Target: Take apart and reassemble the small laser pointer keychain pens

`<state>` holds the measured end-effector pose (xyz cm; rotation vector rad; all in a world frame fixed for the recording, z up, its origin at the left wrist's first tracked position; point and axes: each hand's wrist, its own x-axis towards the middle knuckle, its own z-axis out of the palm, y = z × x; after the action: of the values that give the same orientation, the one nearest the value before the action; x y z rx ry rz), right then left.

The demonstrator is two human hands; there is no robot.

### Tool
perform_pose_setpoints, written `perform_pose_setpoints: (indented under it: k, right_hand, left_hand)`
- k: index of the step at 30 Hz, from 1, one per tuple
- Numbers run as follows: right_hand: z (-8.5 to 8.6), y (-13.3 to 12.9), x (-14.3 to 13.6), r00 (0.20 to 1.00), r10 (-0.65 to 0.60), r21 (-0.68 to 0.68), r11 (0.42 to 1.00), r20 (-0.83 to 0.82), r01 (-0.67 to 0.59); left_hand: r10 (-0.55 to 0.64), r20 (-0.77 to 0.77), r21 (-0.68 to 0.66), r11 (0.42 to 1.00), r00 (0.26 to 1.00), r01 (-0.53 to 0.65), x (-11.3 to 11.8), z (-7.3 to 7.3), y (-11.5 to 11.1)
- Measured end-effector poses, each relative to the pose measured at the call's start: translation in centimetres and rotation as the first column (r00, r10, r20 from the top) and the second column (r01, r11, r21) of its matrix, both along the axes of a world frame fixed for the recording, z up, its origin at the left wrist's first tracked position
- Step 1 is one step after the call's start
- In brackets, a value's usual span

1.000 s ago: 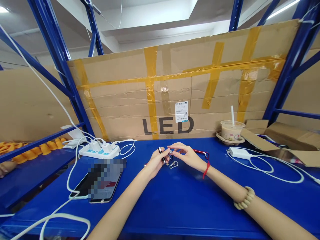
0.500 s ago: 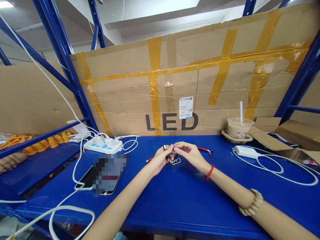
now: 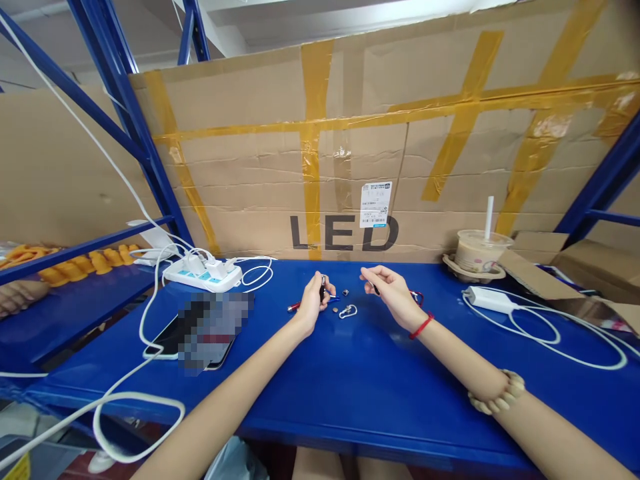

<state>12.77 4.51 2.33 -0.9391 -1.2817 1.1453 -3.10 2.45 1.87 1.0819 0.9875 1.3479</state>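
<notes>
My left hand (image 3: 313, 301) is closed around a small black cylinder (image 3: 323, 285) above the blue table. To its right, my right hand (image 3: 390, 293) pinches a small dark piece (image 3: 376, 289) between thumb and fingers. Between the hands lie a silver carabiner clip (image 3: 349, 311), a small metal part (image 3: 345, 292) and a tiny round brownish piece (image 3: 335, 309). A red stick-like item (image 3: 294, 307) and a blue one (image 3: 334, 299) lie by my left hand. Behind my right hand a red clip (image 3: 417, 297) shows in part.
At the left are a white power strip (image 3: 203, 275) with cables and two phones (image 3: 170, 337), one blurred over. A drink cup (image 3: 483, 252) in a carton holder and a white adapter (image 3: 491, 300) stand right. Cardboard (image 3: 240, 180) rises behind; another person's hand (image 3: 23, 299) shows far left.
My hands have moved apart, the black cylinder staying in my left. The carabiner clip, metal part and tiny round piece now show on the table between them. The camera view has shifted slightly.
</notes>
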Motion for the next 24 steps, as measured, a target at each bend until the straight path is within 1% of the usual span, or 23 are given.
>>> perform_pose_setpoints:
  k: [2,5,9,12,16,20,22,24]
  right_hand:
    - [-0.1,-0.1,-0.1,1.000,-0.009,0.013,1.000,0.002,0.009]
    - [-0.3,-0.3,-0.3,1.000,0.001,0.043,0.999,0.027,-0.002]
    - [-0.6,-0.2,-0.2,0.997,0.052,0.079,0.995,0.052,-0.056]
    - [-0.9,0.3,0.2,0.995,0.066,0.099,0.992,0.071,-0.073]
    - [-1.3,0.9,1.0,0.983,0.094,0.112,0.987,0.160,-0.112]
    - [-1.3,0.9,1.3,0.950,0.167,0.136,0.969,0.264,-0.208]
    - [-1.1,0.7,1.3,0.935,0.203,0.136,0.959,0.292,-0.250]
    - [-1.0,0.6,1.3,0.927,0.215,0.133,0.955,0.307,-0.266]
  left_hand:
    - [-0.008,-0.081,0.066,0.998,0.997,0.013,0.3,-0.1,-0.3]
    - [-0.029,-0.167,0.102,0.994,0.986,0.047,0.8,-0.2,-0.7]
    - [-0.042,-0.185,0.063,0.996,0.982,0.055,1.2,-0.3,-0.9]
    - [-0.058,-0.189,0.039,0.997,0.980,0.066,1.3,-0.5,-0.8]
    - [-0.067,-0.262,0.093,0.991,0.963,0.094,1.2,-1.0,-0.5]
    - [-0.032,-0.348,0.164,0.982,0.937,0.094,1.1,-1.6,-0.3]
    - [-0.029,-0.365,0.171,0.980,0.931,0.098,1.1,-1.6,-0.3]
    - [-0.021,-0.375,0.177,0.980,0.927,0.093,1.1,-1.6,-0.4]
